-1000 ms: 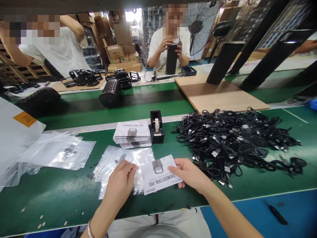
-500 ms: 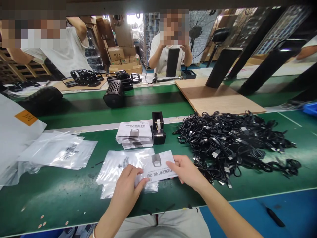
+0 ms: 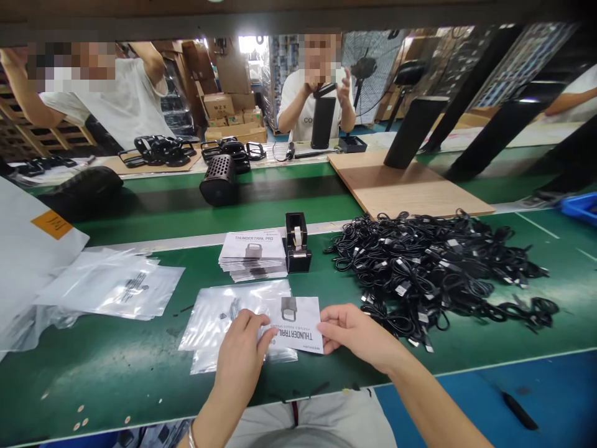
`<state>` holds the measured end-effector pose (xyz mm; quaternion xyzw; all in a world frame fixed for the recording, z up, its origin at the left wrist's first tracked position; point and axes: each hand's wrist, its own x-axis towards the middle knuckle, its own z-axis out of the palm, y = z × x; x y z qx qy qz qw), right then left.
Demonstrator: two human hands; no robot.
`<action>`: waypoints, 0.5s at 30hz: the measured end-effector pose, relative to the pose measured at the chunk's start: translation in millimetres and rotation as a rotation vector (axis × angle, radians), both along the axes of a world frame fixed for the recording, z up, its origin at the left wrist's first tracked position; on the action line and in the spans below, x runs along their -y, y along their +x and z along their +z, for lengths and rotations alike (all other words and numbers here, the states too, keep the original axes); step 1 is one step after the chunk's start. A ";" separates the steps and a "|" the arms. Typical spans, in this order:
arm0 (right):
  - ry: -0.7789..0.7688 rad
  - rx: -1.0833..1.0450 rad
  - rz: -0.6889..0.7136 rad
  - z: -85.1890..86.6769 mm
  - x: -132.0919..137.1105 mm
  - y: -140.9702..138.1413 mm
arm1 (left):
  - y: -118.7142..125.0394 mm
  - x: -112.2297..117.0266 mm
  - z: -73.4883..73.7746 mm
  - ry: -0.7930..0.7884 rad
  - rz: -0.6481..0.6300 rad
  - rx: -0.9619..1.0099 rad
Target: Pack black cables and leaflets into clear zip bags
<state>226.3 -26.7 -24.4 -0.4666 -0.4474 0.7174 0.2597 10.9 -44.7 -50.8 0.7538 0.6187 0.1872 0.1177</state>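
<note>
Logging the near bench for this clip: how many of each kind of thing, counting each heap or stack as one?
Loose booklet between left hand and right hand: 1
Booklet stack: 1
Tape dispenser: 1
Cable heap: 1
Plastic bag piles: 2
Orange-labelled white plastic: 1
Total: 7

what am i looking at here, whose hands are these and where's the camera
The picture comes from a camera worn on a person's head, looking down at their own bare hands; no machine is involved. The right hand pinches a white booklet by its edge. The left hand lies on a pile of clear bags, thumb at the booklet's other edge. On the green table lie a stack of booklets, a tape dispenser and a heap of black cables. Other people work on the far side.
</note>
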 end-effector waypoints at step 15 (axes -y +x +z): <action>0.478 0.400 -0.058 -14.0 -8.4 -80.0 | 4.0 2.7 24.1 -0.077 -0.076 0.353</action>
